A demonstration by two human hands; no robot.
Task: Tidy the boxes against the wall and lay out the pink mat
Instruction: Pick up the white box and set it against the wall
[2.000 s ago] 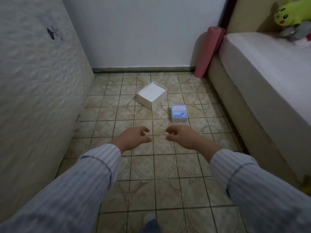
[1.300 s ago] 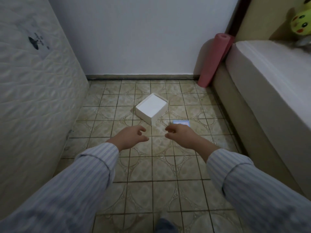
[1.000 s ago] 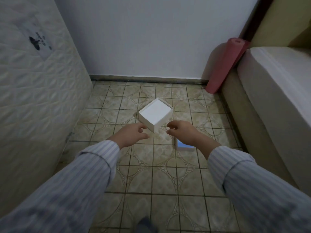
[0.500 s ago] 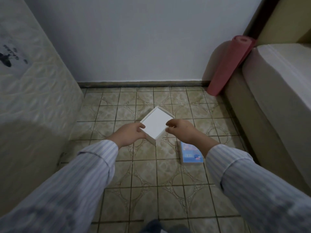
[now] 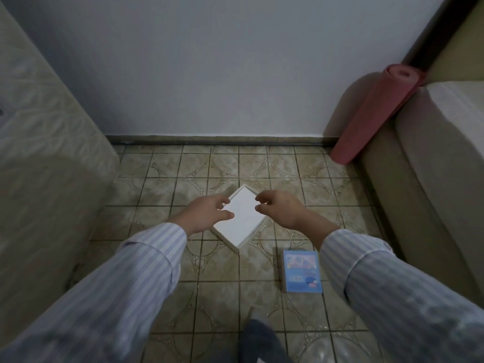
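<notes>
A white square box (image 5: 242, 221) sits cornerwise on the tiled floor in the middle of the room. My left hand (image 5: 207, 213) hovers over its left edge with fingers apart. My right hand (image 5: 280, 209) is over its right corner, fingers curled and apart; neither hand clearly grips the box. A flat blue box (image 5: 302, 273) lies on the floor to the right, just under my right sleeve. The pink mat (image 5: 372, 111) is rolled up and leans in the far right corner between the wall and the bed.
An upright mattress (image 5: 47, 158) walls off the left side. A bed (image 5: 442, 153) runs along the right. The white wall (image 5: 222, 69) with its skirting closes the far end. My dark-clad foot or knee (image 5: 262, 341) shows at the bottom.
I have moved forward and leaned down. Both hands have come from short of the white box to directly over its two sides. The blue box now lies behind my right hand.
</notes>
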